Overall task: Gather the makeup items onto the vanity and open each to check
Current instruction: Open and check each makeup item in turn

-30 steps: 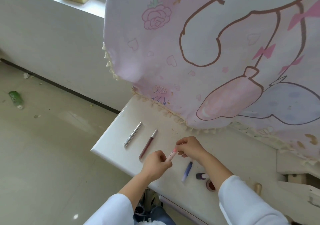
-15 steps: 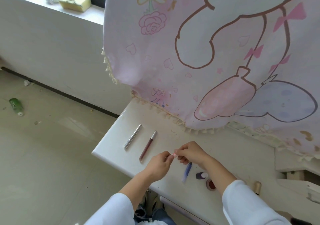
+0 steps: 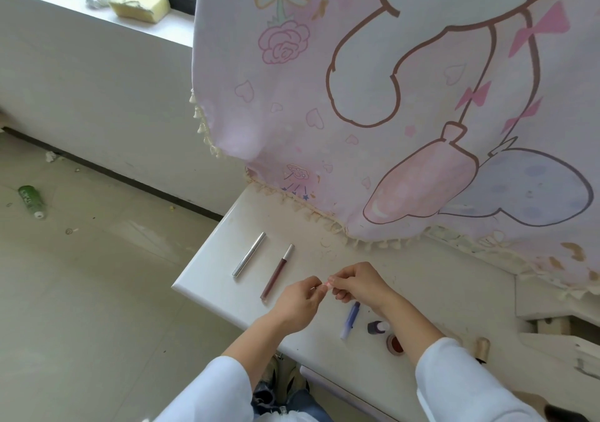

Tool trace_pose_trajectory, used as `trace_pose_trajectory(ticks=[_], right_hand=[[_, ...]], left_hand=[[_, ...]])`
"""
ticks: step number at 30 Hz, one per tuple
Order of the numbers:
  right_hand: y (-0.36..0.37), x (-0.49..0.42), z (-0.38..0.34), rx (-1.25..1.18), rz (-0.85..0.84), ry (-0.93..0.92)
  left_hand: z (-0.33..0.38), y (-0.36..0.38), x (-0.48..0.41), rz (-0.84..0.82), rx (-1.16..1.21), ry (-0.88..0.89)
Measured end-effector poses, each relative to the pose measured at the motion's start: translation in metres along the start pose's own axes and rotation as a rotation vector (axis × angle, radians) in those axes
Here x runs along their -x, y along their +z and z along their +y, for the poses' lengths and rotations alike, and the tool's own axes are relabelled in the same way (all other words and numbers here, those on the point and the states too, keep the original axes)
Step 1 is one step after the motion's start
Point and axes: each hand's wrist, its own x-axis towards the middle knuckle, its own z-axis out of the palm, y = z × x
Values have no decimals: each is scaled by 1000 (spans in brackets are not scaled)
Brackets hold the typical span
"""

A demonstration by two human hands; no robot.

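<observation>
My left hand (image 3: 297,304) and my right hand (image 3: 358,283) meet above the white vanity top (image 3: 438,295), both pinching a small pink lipstick (image 3: 328,283) that is almost hidden between the fingertips. On the vanity to the left lie a silver tube (image 3: 249,254) and a dark red lip gloss with a silver cap (image 3: 277,271). Under my right wrist lies a blue and white pen-shaped tube (image 3: 350,320). Beside it sit a small dark purple bottle (image 3: 376,326) and a round pot of reddish powder (image 3: 394,343).
A pink cartoon cloth with tassels (image 3: 406,96) hangs over the back of the vanity. A tan cap-like item (image 3: 482,347) stands at the right. A green bottle (image 3: 31,199) lies on the floor. A yellow sponge (image 3: 139,4) rests on the windowsill.
My two hands have come closer together. The pink lipstick, clearly visible a second ago, is now mostly covered by my fingertips. The items lying on the vanity have not moved.
</observation>
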Motion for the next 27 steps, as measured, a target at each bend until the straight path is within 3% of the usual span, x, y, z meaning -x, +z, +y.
trace_pose_trajectory(ticks=[8,15,21,27], right_hand=[[-7,2,-8,-7,-36,-14],[-17,-1,-15,27,-46,16],[-25,-2,-17,245,-114,-14],[-16,0,-23,616,-115,-150]], left_hand=[[-3,-5,4,-63,46,1],[-7,-2,2,-1,61,-16],[-8,-6,1,60,31,60],[-6,-4,-2,80,18,84]])
